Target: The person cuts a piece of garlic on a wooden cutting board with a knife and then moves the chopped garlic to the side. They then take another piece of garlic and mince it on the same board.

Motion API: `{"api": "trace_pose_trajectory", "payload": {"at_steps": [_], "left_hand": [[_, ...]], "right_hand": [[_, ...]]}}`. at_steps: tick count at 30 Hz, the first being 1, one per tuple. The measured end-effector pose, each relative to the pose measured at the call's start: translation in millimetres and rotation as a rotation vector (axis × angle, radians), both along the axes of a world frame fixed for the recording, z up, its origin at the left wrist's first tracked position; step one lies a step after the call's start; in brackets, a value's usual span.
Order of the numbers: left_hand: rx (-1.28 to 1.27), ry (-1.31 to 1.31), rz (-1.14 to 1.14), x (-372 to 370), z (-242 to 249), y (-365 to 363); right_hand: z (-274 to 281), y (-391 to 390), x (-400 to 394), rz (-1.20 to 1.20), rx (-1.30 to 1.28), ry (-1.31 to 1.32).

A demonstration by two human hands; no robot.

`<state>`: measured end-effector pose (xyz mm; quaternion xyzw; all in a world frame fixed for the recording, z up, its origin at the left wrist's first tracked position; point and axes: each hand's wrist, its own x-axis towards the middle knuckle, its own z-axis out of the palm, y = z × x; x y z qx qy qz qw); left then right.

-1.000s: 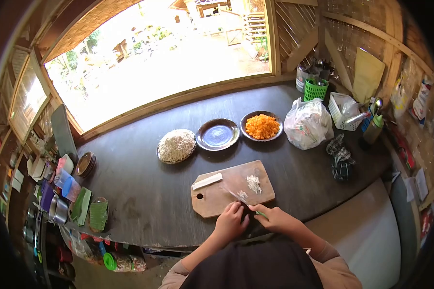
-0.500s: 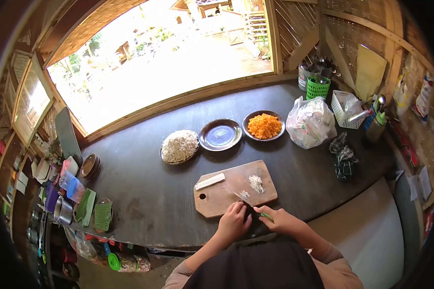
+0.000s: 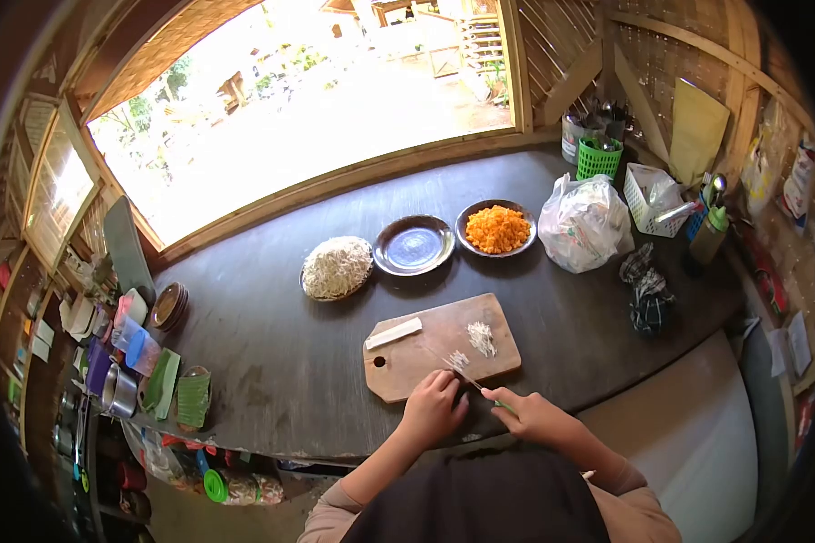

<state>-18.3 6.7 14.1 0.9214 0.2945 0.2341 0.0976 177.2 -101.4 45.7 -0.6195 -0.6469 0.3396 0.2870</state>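
Note:
My right hand (image 3: 530, 415) is closed round the green handle of a knife (image 3: 474, 384), whose thin blade slants to the upper left over a wooden cutting board (image 3: 412, 376). At the board's near edge my left hand (image 3: 432, 407) has its fingers curled beside the blade; what they hold is hidden. Fine white shreds (image 3: 458, 360) lie by the blade, and a larger pile of white shreds (image 3: 482, 339) is at the board's right. A pale white block (image 3: 394, 333) rests on the board's upper left.
Behind the board stand a plate of white shreds (image 3: 337, 268), a dark plate (image 3: 380, 251) and a bowl of orange pieces (image 3: 498, 230). A plastic bag (image 3: 585, 223), a dark checked cloth (image 3: 647, 291) and a white basket (image 3: 650, 204) are right. Stacked brown dishes (image 3: 168, 307) sit left.
The knife and my right hand have shifted slightly to the right. My left hand stays by the blade at the board's near edge. The view has tilted a little.

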Motion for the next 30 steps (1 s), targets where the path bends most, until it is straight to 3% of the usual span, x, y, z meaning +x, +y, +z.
{"api": "trace_pose_trajectory", "payload": {"at_steps": [16,18,22,27,30], "left_hand": [[0.014,-0.011,0.013,2,-1,-1],[0.022,-0.014,0.016,2,-2,-1],[0.023,-0.032,0.011,1,-5,0],[0.006,-0.067,0.019,2,-4,-3],[0.010,-0.060,0.012,2,-5,-2]], "right_hand": [[8,-5,2,-0.039,-0.036,-0.011],[-1,-5,3,-0.011,0.146,0.037],[-1,-2,2,-0.009,0.049,0.021],[-16,11,-7,-0.008,0.268,0.052],[3,7,-2,-0.017,0.120,0.074]]}}
